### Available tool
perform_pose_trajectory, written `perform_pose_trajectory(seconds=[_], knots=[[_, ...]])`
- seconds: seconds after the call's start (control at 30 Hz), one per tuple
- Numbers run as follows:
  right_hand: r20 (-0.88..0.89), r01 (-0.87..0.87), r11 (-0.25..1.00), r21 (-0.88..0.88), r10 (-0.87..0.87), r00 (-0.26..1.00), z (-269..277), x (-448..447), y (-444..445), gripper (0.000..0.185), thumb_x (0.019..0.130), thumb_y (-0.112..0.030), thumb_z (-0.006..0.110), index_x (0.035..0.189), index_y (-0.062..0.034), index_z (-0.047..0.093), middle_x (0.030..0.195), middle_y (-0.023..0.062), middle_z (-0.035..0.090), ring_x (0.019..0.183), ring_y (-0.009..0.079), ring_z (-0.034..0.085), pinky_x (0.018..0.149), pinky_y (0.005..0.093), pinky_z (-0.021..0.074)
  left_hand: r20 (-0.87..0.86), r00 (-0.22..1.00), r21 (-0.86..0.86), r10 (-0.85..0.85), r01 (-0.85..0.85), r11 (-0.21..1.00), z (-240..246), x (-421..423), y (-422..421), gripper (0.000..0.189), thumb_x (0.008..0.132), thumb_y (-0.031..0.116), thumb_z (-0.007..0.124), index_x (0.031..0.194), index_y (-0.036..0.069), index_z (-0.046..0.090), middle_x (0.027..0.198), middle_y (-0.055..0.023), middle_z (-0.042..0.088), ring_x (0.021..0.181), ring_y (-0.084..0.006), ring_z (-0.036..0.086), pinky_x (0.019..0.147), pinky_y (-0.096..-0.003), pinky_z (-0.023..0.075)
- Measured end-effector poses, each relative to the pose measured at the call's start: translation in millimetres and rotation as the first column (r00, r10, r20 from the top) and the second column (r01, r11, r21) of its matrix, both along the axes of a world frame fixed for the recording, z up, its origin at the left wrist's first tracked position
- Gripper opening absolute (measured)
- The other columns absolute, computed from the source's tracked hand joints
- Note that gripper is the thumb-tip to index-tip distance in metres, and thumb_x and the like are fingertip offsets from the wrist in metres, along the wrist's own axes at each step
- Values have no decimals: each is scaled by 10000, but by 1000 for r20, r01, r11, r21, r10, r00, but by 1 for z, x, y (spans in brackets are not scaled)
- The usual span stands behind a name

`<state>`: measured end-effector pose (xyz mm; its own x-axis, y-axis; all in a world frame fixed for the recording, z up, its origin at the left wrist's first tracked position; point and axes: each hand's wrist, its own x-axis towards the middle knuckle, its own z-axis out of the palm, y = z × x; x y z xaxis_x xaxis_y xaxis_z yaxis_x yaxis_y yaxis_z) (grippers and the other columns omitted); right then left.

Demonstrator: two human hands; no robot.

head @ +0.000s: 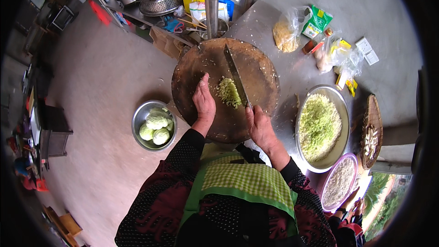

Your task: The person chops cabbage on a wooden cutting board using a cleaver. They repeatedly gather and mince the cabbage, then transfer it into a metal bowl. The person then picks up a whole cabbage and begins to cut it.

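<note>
A round wooden chopping block [253, 123] lies before me, stained dark and flecked with scraps. On its middle sits a small heap of finely chopped pale green cabbage [228, 93]. My right hand [261, 125] grips a kitchen knife [236, 75] by its handle. The blade slants up and left across the block, along the heap's right side. To the left of the heap, my left hand [204, 101] stands on edge over the block, fingers extended, holding nothing; a gap shows between it and the cabbage.
A steel bowl [134, 133] with whole cabbages is at left. On the right stand a large steel basin [347, 123] of chopped cabbage, a purple-rimmed basin [355, 171] and a wicker basket [372, 109]. Bagged goods [286, 37] lie behind; a metal shelf post [211, 7] rises at the back. Another person's hands [353, 200] show lower right.
</note>
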<state>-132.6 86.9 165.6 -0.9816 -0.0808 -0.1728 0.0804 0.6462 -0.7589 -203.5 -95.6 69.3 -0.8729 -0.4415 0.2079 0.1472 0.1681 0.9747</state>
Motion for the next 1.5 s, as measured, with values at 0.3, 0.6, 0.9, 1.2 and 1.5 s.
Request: perform_pose_trajectory(seconds=[0.3, 0.6, 0.9, 1.2, 1.5], knots=[[-1, -16, 1000, -11, 16, 1000, -3, -3, -6, 335, 1017, -304, 451, 958, 20, 512, 800, 310, 604, 796, 506, 592, 667, 519, 462, -25, 1000, 131, 7, -4, 991, 3, 1, 2, 478, 1061, 294, 307, 1258, -53, 570, 1253, -164, 619, 1167, -251, 591, 1003, -341, 457], [-23, -25, 999, -37, 25, 999, -4, -2, -15, 328, 1013, -304, 454, 974, 19, 504, 812, 323, 616, 808, 531, 587, 670, 557, 464, -37, 999, 134, 10, -5, 991, -1, 0, 1, 482, 1059, 310, 314, 1260, -43, 573, 1242, -167, 625, 1155, -251, 598, 998, -340, 457], [-3, -33, 999, -23, 33, 999, -1, -2, -21, 334, 1017, -301, 441, 1025, 27, 506, 836, 330, 615, 839, 531, 585, 701, 542, 468, -35, 999, 138, 25, -20, 990, 1, 1, 2, 479, 1059, 307, 313, 1257, -41, 576, 1243, -163, 626, 1157, -256, 595, 1005, -342, 447], [-4, -63, 997, -49, 63, 998, -2, 1, -21, 349, 1027, -316, 422, 991, 21, 504, 808, 299, 617, 802, 510, 594, 669, 529, 458, -55, 996, 114, 74, -67, 991, -3, -1, 2, 447, 1056, 278, 332, 1225, -34, 602, 1205, -168, 644, 1130, -267, 610, 979, -338, 458], [94, 45, 996, -79, -38, 995, -12, 1, -24, 373, 1029, -333, 426, 907, 2, 536, 638, 164, 595, 567, 281, 608, 542, 410, 458, -129, 979, -44, 157, -163, 986, 6, 2, 5, 347, 1037, 214, 396, 1160, -13, 626, 1148, -186, 650, 1094, -314, 615, 953, -365, 471]])
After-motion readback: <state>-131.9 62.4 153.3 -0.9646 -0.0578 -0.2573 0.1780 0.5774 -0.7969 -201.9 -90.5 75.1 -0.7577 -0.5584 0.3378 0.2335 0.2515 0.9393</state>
